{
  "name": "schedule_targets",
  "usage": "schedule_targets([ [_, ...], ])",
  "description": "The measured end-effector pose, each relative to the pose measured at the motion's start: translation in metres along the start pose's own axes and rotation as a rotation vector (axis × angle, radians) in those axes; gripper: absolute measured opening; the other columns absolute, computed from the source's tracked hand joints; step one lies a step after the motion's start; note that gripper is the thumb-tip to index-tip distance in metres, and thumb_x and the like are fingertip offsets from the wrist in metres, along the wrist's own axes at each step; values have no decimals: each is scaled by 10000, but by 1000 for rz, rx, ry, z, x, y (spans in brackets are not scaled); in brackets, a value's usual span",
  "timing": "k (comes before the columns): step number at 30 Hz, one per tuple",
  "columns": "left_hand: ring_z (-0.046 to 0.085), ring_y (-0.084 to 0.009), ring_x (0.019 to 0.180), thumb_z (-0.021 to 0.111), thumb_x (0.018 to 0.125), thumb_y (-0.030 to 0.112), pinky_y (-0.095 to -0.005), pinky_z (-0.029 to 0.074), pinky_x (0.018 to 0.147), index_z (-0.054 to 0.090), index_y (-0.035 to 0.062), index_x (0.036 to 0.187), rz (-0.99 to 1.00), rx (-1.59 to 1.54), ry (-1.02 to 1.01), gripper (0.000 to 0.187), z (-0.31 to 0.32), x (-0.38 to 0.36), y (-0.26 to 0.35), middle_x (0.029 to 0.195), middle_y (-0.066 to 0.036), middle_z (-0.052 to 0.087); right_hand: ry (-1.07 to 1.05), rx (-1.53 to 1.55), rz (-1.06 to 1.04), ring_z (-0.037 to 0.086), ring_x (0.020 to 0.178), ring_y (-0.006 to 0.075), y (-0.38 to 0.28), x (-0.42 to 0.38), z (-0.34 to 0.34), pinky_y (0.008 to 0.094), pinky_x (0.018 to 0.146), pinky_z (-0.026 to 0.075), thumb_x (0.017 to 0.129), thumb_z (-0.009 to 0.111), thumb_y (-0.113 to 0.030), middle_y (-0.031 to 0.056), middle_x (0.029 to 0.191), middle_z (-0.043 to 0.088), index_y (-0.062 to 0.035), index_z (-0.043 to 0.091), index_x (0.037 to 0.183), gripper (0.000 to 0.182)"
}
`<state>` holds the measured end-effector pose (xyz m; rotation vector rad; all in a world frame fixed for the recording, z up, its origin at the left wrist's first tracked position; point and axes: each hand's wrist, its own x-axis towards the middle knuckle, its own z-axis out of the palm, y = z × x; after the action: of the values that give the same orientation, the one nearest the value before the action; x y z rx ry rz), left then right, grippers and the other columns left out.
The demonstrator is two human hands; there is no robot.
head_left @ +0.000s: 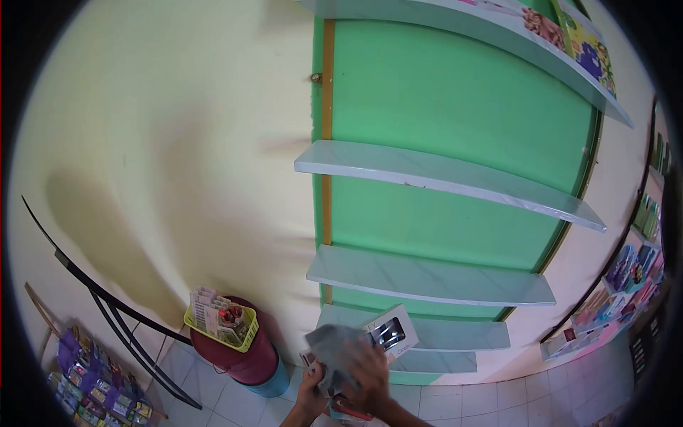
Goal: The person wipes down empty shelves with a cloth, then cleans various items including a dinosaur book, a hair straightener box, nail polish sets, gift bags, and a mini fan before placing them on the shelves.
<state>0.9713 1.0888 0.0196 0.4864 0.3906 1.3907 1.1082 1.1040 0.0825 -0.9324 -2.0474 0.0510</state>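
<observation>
A grey cloth (333,346) is bunched between my two hands, low in the view and slightly smeared by motion. My right hand (365,373) grips the cloth, with its fingers bent over it. On the cloth's left side, my left hand (311,391) is closed around something mostly hidden by the cloth. Just beyond my right hand a white box (402,329) tilts up, its dark window showing shiny metal shapes. Cloth and hand cover its lower left part. A red item (348,409) shows partly beneath my right hand.
Pale marbled shelves (427,276) run across a green wall panel (455,85) ahead. At left, a yellow basket (245,343) of packets tops a dark red bucket (245,366), near a black metal frame (121,302). Purple racks (85,363) stand lower left; stocked shelves (626,274) line the right.
</observation>
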Motion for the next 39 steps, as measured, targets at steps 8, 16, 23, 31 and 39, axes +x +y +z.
schedule_targets([
  [8, 490, -183, 967, 484, 805, 210, -377, 449, 766, 330, 81, 1166, 89, 247, 65, 414, 26, 14, 5, 1088, -60, 461, 206, 66, 132, 314, 1170, 317, 32, 19, -11, 498, 953, 171, 594, 542, -38, 124, 1198, 425, -20, 511, 1065, 473],
  [16, 510, -142, 881, 532, 785, 186, -322, 442, 727, 354, 59, 1111, 72, 156, 29, 393, 33, 3, 8, 950, -48, 508, 70, 42, -24, 307, 1174, 301, 33, 8, -17, 514, 934, 191, 619, 580, -106, 122, 1232, 383, -44, 486, 1106, 500],
  [23, 490, -175, 926, 612, 703, 137, -319, 426, 766, 312, 55, 1142, 74, 318, -6, 538, 26, -4, 8, 1040, -86, 459, 338, 81, 174, 330, 1159, 338, 39, -1, -23, 491, 963, 157, 532, 494, 27, 166, 1160, 451, -1, 519, 1037, 506],
  [31, 478, -222, 941, 648, 606, 36, -336, 436, 755, 285, 44, 1156, 223, 173, 232, 658, 19, -20, 7, 1061, -115, 426, 1120, 319, -208, 437, 997, 256, 72, 44, -147, 423, 837, 316, 800, 447, -204, 190, 1094, 440, 40, 451, 1077, 369],
  [39, 507, -157, 735, 572, 710, 64, -348, 447, 650, 390, 70, 1101, 66, 329, 160, 432, -2, -36, 13, 868, -55, 489, 861, -731, 254, 532, 713, 354, 87, 172, -358, 379, 659, 417, 722, 495, -97, 218, 745, 546, 25, 516, 939, 251],
])
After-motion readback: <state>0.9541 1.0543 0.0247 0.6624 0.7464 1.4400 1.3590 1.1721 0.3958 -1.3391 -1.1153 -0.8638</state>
